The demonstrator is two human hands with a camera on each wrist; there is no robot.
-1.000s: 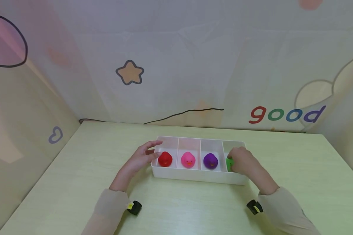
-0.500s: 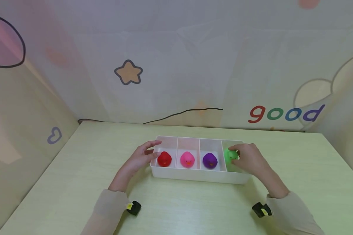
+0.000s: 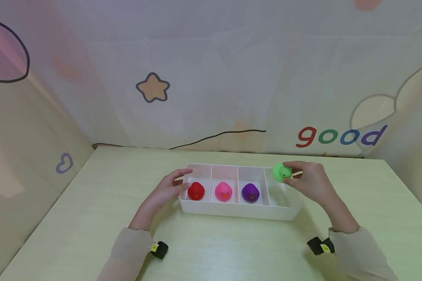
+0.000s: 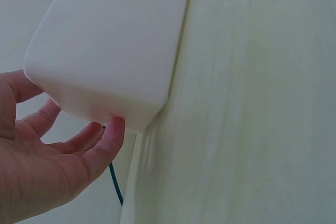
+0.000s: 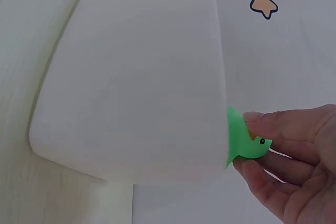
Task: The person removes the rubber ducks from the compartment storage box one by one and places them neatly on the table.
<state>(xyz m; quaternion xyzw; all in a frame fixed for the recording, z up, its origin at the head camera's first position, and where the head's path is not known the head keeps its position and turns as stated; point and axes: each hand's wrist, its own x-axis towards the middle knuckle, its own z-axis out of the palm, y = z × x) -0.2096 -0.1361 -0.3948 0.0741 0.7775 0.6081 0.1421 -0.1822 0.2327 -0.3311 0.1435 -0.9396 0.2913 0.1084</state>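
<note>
My right hand (image 3: 311, 181) pinches a green rubber duck (image 3: 282, 172) between thumb and fingertips, just above the box's right-end compartment. In the right wrist view, the duck's green body (image 5: 242, 139) shows past the box's edge. My left hand (image 3: 169, 189) holds the left end of the white divided box (image 3: 239, 209), its thumb at the rim. Several of its fingertips (image 4: 116, 125) touch the end wall in the left wrist view. A red duck (image 3: 196, 191), a pink duck (image 3: 224, 191) and a purple duck (image 3: 250, 192) sit in separate compartments, left to right.
The box stands on a pale wood-grain table (image 3: 225, 249). Behind it rises a printed cloth backdrop (image 3: 211, 89) with a star and the word "good". More cloth hangs at both sides. Each sleeve carries a small black camera near the wrist.
My right hand has lifted the green duck up and out of the right-end compartment, towards the back rim. The left hand stays at the box's left end.
</note>
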